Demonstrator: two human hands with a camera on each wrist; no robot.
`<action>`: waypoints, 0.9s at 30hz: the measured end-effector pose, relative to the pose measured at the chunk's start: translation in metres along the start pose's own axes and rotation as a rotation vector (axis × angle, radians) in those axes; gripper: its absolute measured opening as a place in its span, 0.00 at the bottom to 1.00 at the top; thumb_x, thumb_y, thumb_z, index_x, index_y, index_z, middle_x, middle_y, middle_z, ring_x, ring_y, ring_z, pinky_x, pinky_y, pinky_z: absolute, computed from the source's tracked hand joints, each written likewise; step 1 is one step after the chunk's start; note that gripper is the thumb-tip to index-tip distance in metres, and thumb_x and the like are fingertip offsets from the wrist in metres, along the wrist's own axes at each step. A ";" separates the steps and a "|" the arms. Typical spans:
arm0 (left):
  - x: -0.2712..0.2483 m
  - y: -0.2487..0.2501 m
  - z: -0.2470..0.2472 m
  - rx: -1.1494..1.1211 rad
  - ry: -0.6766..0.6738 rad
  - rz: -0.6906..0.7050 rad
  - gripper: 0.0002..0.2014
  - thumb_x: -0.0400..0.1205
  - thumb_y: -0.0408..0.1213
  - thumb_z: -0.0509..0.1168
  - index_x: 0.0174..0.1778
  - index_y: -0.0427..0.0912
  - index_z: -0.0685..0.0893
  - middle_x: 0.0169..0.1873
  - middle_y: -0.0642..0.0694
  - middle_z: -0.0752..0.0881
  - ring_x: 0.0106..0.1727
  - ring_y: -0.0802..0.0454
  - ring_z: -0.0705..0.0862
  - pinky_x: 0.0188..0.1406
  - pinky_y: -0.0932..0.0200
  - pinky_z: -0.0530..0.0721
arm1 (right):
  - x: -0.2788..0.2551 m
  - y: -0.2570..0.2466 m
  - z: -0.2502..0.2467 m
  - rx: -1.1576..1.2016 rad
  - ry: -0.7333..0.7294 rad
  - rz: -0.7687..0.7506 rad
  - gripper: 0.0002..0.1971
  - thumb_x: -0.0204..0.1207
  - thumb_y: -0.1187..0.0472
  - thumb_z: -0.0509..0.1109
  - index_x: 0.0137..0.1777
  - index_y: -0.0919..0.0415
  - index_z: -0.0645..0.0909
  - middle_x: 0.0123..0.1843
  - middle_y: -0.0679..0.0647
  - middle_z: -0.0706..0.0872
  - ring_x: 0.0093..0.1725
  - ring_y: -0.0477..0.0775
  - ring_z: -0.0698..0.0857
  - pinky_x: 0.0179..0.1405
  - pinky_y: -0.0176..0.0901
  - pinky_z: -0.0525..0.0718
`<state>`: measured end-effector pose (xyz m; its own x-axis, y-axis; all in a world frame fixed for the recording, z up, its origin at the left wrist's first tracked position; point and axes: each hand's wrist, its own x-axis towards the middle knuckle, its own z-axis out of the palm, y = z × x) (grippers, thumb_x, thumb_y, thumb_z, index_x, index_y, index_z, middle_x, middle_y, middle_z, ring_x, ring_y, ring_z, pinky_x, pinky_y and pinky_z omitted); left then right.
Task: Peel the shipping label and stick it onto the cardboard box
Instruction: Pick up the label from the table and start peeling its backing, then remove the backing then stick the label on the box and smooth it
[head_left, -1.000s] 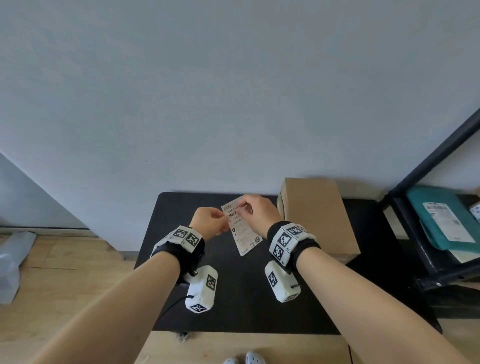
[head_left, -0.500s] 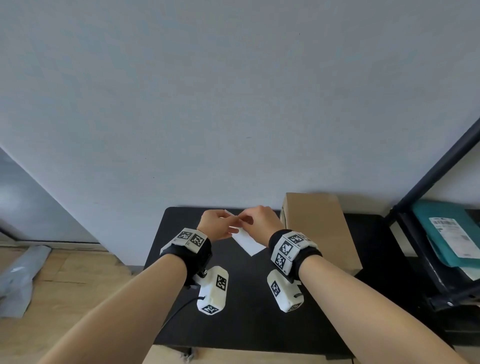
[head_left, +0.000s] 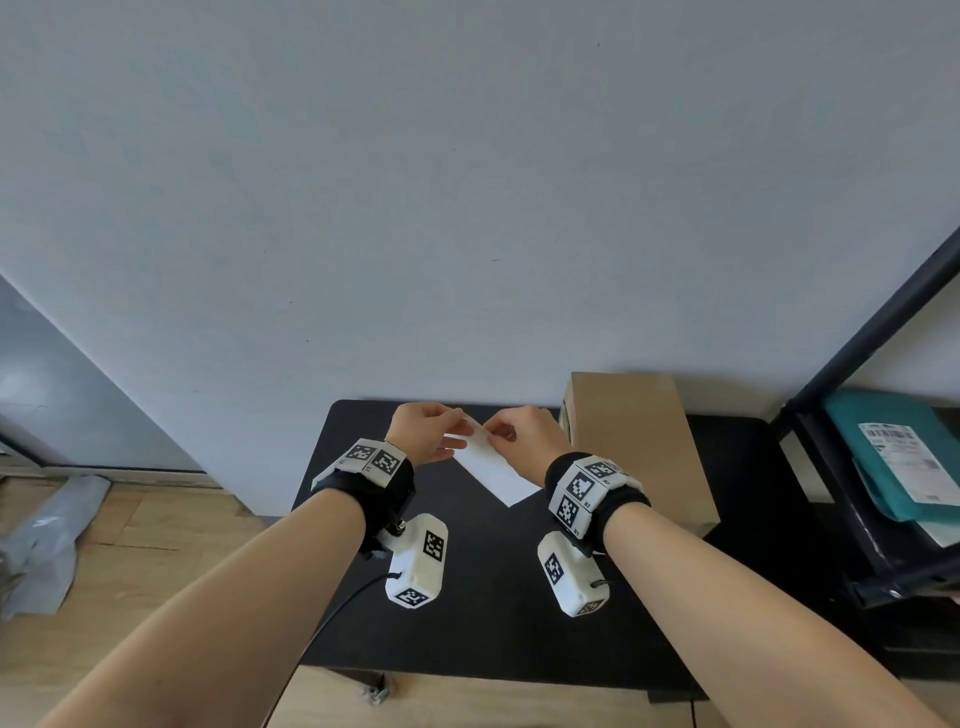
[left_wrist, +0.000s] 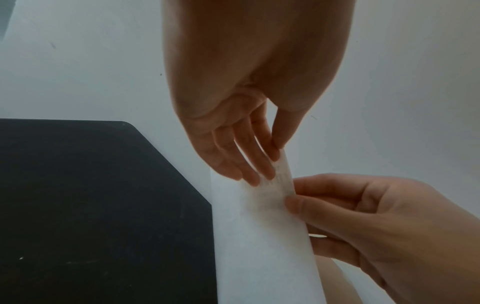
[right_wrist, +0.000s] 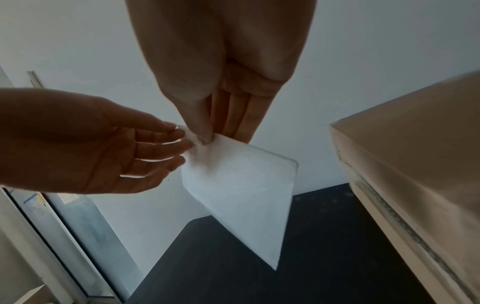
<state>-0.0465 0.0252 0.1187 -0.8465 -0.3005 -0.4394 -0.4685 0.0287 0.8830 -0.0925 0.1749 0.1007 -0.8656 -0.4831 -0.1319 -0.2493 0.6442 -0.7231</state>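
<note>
Head view: both hands are up over the black table (head_left: 467, 597), working one corner of the label (head_left: 496, 475), blank side toward the camera. Left hand (head_left: 423, 434) and right hand (head_left: 524, 436) meet at the label's top end, each nipping it with thumb and fingertips. The cardboard box (head_left: 631, 441) stands on the table just right of the right hand, not touching the label. This looks like the peel step, with the corner only beginning to split. Next move likely calls for pulling the two layers apart steadily, then carrying the sticky sheet right to the box top.

Left wrist view: left hand (left_wrist: 246, 115) has its thumb against a thin lifted strip of the label (left_wrist: 262, 236), other fingers fairly straight on the sheet. Right hand (left_wrist: 376, 222) pinches the label's edge from the side, just below that strip.

Right wrist view: right hand (right_wrist: 223, 86) pinches the top corner of the label (right_wrist: 241, 191), thumb in front. Left hand (right_wrist: 103, 148) has loosely spread fingers touching the same corner. The label hangs down from the right hand, above the table; box (right_wrist: 415, 164) is near its right side, apart.
</note>
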 end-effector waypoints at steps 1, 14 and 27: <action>0.000 0.000 0.001 0.006 -0.001 0.006 0.09 0.83 0.35 0.63 0.37 0.40 0.84 0.38 0.47 0.89 0.39 0.52 0.87 0.47 0.59 0.84 | 0.000 0.001 0.000 0.013 -0.006 0.004 0.10 0.78 0.62 0.67 0.55 0.59 0.87 0.52 0.56 0.92 0.52 0.54 0.88 0.57 0.48 0.86; -0.004 0.000 0.012 0.045 -0.042 0.065 0.09 0.82 0.37 0.66 0.51 0.36 0.87 0.42 0.45 0.89 0.47 0.49 0.88 0.53 0.57 0.85 | -0.001 -0.001 0.003 0.510 0.006 0.133 0.15 0.77 0.55 0.71 0.56 0.66 0.85 0.55 0.66 0.88 0.55 0.63 0.88 0.50 0.49 0.90; -0.002 -0.017 0.002 0.165 0.028 0.076 0.07 0.79 0.30 0.66 0.40 0.33 0.89 0.34 0.50 0.90 0.17 0.68 0.81 0.30 0.66 0.78 | 0.007 0.018 0.007 0.597 0.135 0.250 0.09 0.83 0.64 0.62 0.56 0.68 0.79 0.48 0.63 0.85 0.35 0.51 0.87 0.36 0.43 0.89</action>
<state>-0.0375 0.0274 0.1044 -0.8749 -0.3176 -0.3657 -0.4405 0.2081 0.8733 -0.0996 0.1790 0.0824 -0.9227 -0.2575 -0.2867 0.2166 0.2687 -0.9385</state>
